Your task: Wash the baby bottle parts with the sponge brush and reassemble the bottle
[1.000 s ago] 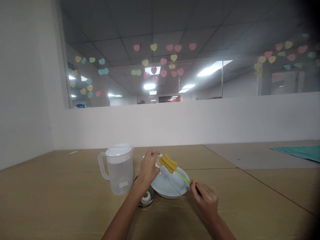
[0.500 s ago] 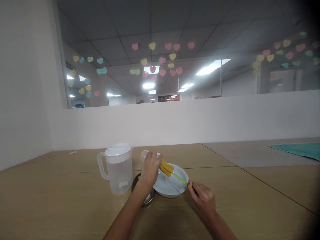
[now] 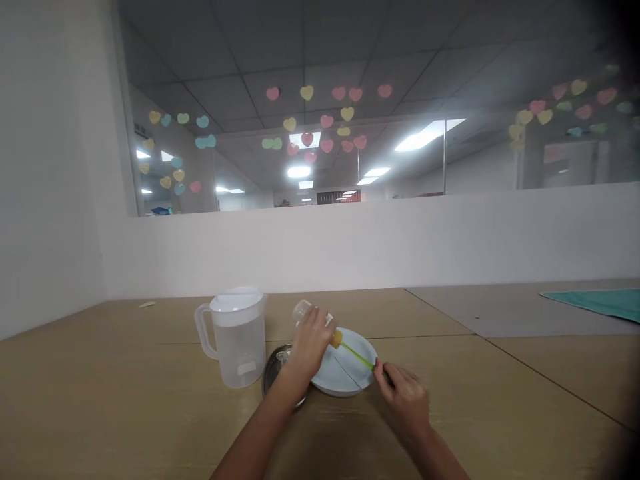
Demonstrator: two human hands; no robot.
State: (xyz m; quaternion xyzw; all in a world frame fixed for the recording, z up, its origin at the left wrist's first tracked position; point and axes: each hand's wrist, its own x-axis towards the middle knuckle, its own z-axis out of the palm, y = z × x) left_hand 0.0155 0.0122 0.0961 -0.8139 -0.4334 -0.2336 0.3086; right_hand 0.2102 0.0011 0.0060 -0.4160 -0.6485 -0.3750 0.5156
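My left hand (image 3: 310,340) is closed round a clear bottle (image 3: 302,311) that lies tilted, its closed end up and to the left. A bottle brush with a yellow sponge head (image 3: 337,339) enters the bottle's mouth; only the end of the sponge shows. My right hand (image 3: 404,393) grips the brush's thin green handle (image 3: 358,355). Both hands are above or beside a pale blue-white bowl (image 3: 343,375). Partly hidden behind my left forearm, a round metal dish (image 3: 271,375) holds small pale parts that I cannot make out.
A translucent lidded pitcher (image 3: 240,347) stands on the wooden table (image 3: 125,393) left of the dish. A teal cloth (image 3: 600,301) lies at the far right. Behind the table rises a white wall (image 3: 320,250) with a window above.
My left hand and the bottle have moved right, toward my right hand. More of the yellow sponge is now inside the bottle. My right hand has hardly moved.
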